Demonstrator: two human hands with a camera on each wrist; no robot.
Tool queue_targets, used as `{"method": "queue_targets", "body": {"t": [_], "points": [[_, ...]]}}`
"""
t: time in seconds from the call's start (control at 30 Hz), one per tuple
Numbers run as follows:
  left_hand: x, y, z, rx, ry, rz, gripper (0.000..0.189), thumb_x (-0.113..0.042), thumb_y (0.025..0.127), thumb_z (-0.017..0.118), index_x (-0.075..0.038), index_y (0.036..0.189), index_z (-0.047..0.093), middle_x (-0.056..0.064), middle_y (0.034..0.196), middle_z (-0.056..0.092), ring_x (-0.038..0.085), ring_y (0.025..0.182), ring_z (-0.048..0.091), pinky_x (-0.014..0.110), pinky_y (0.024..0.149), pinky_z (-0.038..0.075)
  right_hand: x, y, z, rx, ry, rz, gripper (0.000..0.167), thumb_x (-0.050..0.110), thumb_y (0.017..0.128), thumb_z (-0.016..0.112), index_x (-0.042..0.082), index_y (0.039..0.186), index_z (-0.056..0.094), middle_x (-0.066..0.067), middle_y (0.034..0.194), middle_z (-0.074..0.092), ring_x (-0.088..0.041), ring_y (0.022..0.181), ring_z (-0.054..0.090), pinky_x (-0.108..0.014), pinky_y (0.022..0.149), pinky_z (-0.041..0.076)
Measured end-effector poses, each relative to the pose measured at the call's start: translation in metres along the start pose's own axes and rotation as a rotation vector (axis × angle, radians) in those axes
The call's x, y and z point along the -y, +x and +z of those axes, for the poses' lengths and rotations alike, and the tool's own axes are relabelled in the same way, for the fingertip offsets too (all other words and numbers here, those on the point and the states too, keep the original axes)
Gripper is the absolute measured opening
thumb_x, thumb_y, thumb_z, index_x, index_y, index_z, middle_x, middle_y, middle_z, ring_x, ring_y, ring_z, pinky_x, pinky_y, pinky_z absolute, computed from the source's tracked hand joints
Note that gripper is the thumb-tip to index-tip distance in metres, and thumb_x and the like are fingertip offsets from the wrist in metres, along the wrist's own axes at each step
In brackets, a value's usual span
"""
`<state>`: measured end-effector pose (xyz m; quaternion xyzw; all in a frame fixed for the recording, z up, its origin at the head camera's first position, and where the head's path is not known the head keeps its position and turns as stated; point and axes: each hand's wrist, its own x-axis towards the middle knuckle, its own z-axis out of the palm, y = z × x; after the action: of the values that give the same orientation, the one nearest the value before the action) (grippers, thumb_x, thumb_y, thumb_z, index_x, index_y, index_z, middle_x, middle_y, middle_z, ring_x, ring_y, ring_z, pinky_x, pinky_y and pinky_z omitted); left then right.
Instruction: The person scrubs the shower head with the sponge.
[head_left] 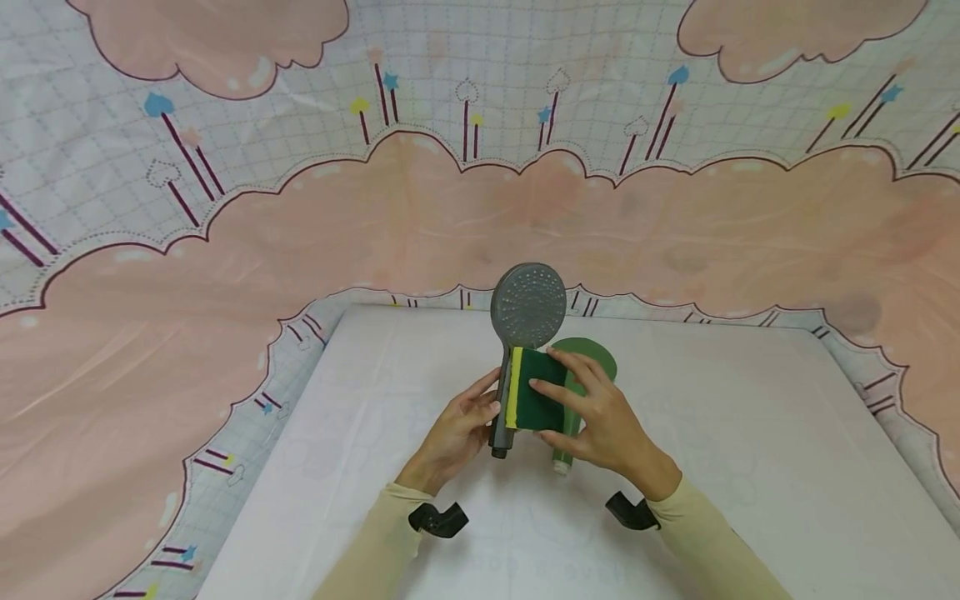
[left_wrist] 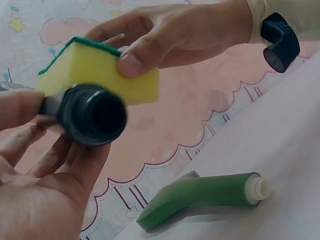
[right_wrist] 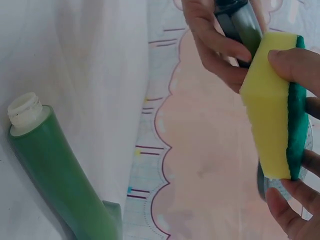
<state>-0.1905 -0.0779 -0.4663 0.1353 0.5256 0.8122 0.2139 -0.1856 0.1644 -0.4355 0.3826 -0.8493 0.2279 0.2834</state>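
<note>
A grey shower head [head_left: 529, 305] is held up by its handle in my left hand [head_left: 457, 429], its nozzle face turned toward me. My right hand [head_left: 603, 412] grips a sponge [head_left: 542, 390] with a yellow foam side and a dark green scouring side. In the head view the sponge overlaps the handle; whether they touch I cannot tell. The handle's dark threaded end [left_wrist: 97, 115] points at the left wrist camera. In the right wrist view, the thumb presses the yellow foam [right_wrist: 270, 100] and the other fingers lie along the green side.
On the white table [head_left: 735, 467] lies a green shower head [head_left: 592, 354] with a white threaded end, partly hidden behind my right hand. Patterned pink and white cloth [head_left: 375, 225] rises behind the table. Each wrist wears a black camera mount [head_left: 438, 520].
</note>
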Motion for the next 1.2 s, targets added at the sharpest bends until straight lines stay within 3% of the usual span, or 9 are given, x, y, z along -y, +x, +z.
{"method": "queue_targets", "body": {"t": [0.13,0.33,0.53,0.67,0.87,1.2], "points": [[-0.001,-0.001,-0.001,0.012,0.0,0.012,0.065,0.001,0.097,0.053,-0.011,0.155,0.027,0.001,0.121,0.062,0.01,0.104,0.065,0.024,0.089,0.053,0.001,-0.001,-0.002,0.012,0.014,0.01,0.063,0.042,0.071,0.085,0.021,0.128,0.066,-0.017,0.146,0.046,-0.035,0.132,0.044,-0.055,0.096,0.051],[0.001,0.0,-0.001,0.042,-0.005,0.017,0.068,-0.007,0.094,0.065,0.003,0.151,0.029,0.001,0.127,0.056,0.009,0.109,0.063,0.023,0.094,0.051,0.003,-0.003,-0.001,0.041,0.044,0.012,0.058,0.047,0.078,0.079,0.022,0.129,0.066,-0.014,0.149,0.044,-0.034,0.134,0.042,-0.054,0.099,0.049],[0.001,-0.002,-0.004,0.012,-0.027,0.002,0.076,-0.012,0.091,0.07,-0.005,0.153,0.027,-0.002,0.117,0.065,0.01,0.103,0.064,0.025,0.088,0.05,0.005,-0.006,-0.001,0.069,0.05,-0.01,0.059,0.046,0.077,0.08,0.023,0.129,0.066,-0.013,0.149,0.044,-0.034,0.133,0.043,-0.054,0.096,0.051],[0.002,-0.002,-0.005,0.005,-0.069,0.014,0.079,-0.016,0.089,0.073,-0.004,0.153,0.028,-0.003,0.11,0.071,0.008,0.096,0.067,0.023,0.083,0.051,0.006,-0.006,-0.003,0.052,0.046,-0.014,0.061,0.044,0.074,0.082,0.023,0.129,0.066,-0.014,0.149,0.044,-0.035,0.133,0.043,-0.055,0.096,0.051],[0.004,-0.002,-0.001,-0.008,-0.143,0.014,0.074,-0.015,0.094,0.066,-0.004,0.154,0.025,-0.004,0.11,0.072,0.007,0.097,0.069,0.022,0.083,0.054,0.006,-0.003,-0.003,0.019,0.05,-0.018,0.057,0.047,0.077,0.079,0.021,0.126,0.067,-0.017,0.146,0.046,-0.035,0.131,0.044,-0.056,0.094,0.051],[-0.002,0.002,0.006,-0.036,-0.064,-0.023,0.062,-0.013,0.1,0.056,-0.01,0.154,0.028,-0.003,0.118,0.069,0.009,0.105,0.066,0.025,0.091,0.051,0.004,0.005,-0.007,0.001,0.025,-0.001,0.065,0.039,0.067,0.088,0.019,0.126,0.068,-0.017,0.147,0.046,-0.036,0.132,0.043,-0.055,0.094,0.052]]}}
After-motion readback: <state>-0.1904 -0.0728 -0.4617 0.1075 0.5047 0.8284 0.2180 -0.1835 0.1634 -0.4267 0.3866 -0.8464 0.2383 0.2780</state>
